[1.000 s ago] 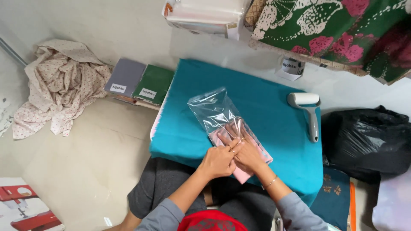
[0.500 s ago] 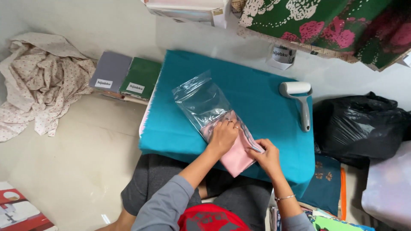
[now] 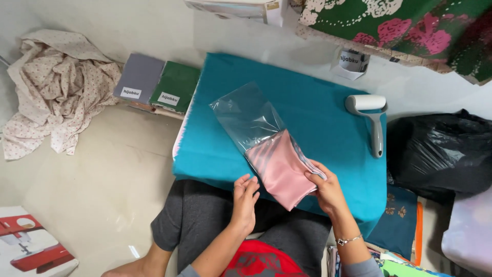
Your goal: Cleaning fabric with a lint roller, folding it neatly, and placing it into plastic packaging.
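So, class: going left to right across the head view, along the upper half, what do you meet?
Crumpled floral cloth → grey folded fabric → green folded fabric → clear plastic bag → lint roller → black plastic bag.

A seated person wears grey sleeves pushed up at the forearms, dark grey trousers and a red garment at the chest. A thin silver chain bracelet circles the right wrist. The left hand and right hand are bare, without rings.
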